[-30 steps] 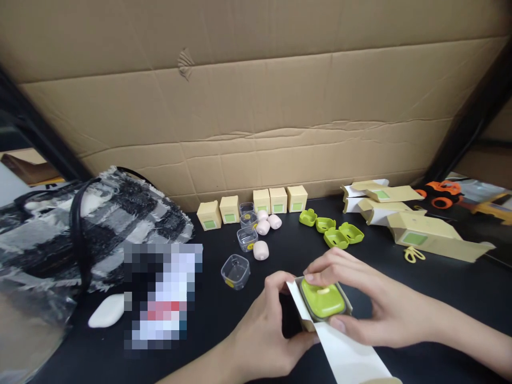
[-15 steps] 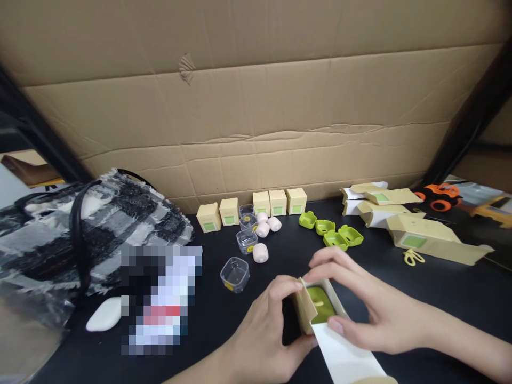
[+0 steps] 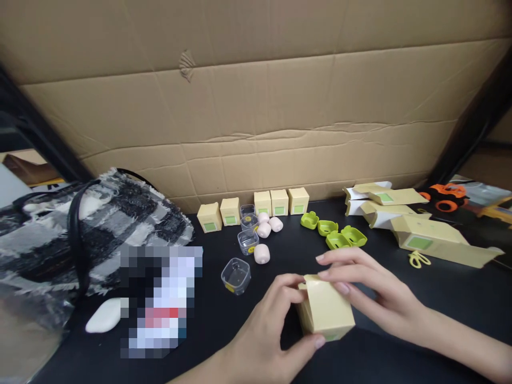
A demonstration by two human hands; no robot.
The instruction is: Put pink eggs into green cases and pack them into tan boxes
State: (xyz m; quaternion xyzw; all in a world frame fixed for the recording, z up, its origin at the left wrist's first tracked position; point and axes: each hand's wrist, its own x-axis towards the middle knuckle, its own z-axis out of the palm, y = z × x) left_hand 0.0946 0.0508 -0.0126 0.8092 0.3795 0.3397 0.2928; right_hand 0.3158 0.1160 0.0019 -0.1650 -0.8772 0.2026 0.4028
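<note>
A small tan cardboard box (image 3: 326, 308) sits on the black table in front of me with its flap folded shut. My left hand (image 3: 270, 333) grips its left side, thumb under the front corner. My right hand (image 3: 366, 290) rests its fingers along the top rear edge. The green-lidded container seen earlier is hidden inside the box.
Closed tan boxes (image 3: 280, 201) line the cardboard wall. Clear cups (image 3: 236, 275), pink pieces (image 3: 262, 253) and green lids (image 3: 338, 237) lie in the middle. Flattened cartons (image 3: 432, 239) and yellow scissors (image 3: 418, 259) are right. A black-and-white bag (image 3: 80, 234) and white soap-like piece (image 3: 103, 316) are left.
The green-lidded container sank into the box and the white flap was folded down over it. The box is closed and turned so a plain tan face points up.
</note>
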